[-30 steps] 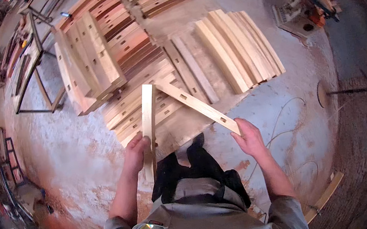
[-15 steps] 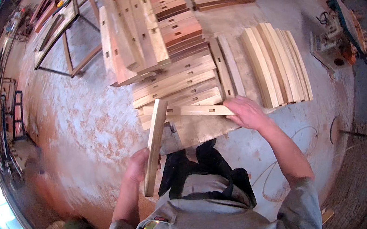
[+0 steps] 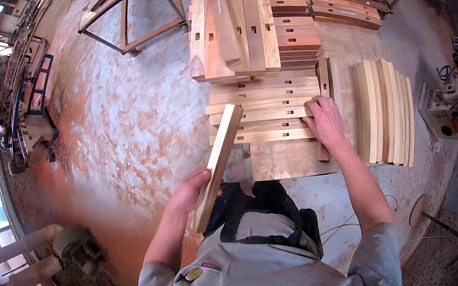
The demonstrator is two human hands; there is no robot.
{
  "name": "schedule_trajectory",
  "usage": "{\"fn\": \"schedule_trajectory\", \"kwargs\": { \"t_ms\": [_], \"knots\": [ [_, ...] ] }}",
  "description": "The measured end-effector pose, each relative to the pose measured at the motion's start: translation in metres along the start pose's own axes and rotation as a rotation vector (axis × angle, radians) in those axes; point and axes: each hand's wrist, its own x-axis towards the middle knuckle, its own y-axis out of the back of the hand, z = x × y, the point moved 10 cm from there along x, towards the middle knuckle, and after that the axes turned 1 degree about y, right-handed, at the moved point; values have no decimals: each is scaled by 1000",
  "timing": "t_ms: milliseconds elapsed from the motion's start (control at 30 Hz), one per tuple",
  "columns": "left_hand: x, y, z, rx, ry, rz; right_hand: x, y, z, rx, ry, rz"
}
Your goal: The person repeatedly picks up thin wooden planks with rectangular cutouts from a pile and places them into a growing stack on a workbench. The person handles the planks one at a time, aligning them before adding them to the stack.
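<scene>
My left hand (image 3: 186,191) is closed around a pale wooden bar (image 3: 219,166), held tilted in front of my body with its far end reaching up beside the stacked pieces. My right hand (image 3: 327,122) has its fingers curled at the right end of a slotted wooden rail (image 3: 274,113). That rail lies in a row among several similar rails with small rectangular mortises. Below the row, a bare strip of board (image 3: 284,158) shows. One short upright piece (image 3: 323,152) pokes out under my right hand.
Curved pale slats (image 3: 383,112) stand side by side to the right. Beyond the row lie larger slotted boards (image 3: 253,22) and reddish slotted pieces (image 3: 296,31). A metal-framed table (image 3: 124,23) stands far left, a machine (image 3: 443,107) far right.
My right hand has brought the slotted rail from a slant into line with the row. The view has swung left, and my left hand still holds the bar.
</scene>
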Motion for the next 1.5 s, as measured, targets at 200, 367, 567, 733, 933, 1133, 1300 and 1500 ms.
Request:
{"fn": "schedule_trajectory", "kwargs": {
  "t_ms": [200,367,567,733,933,1133,1300,1500],
  "knots": [
    [12,-52,22,99,-20,-103,-29,4,1,265,-227,157],
    [39,-102,39,455,-182,-207,-89,-48,-60,1084,-569,-188],
    [36,-185,61,1191,-517,-149,-104,-51,-99,1618,-666,-87],
    [28,-216,55,1244,-554,-292,-124,-56,-71,1846,-780,19],
    [30,-198,33,1105,-300,-418,-136,-37,-28,1994,-775,218],
    [27,-185,37,1305,-271,-275,-138,-24,-24,2061,-703,288],
    [24,-185,37,1288,-335,-251,-138,-14,-27,2059,-686,321],
    [13,-192,42,1386,-461,-193,-139,-13,-28,2078,-656,340]
  ]
}}
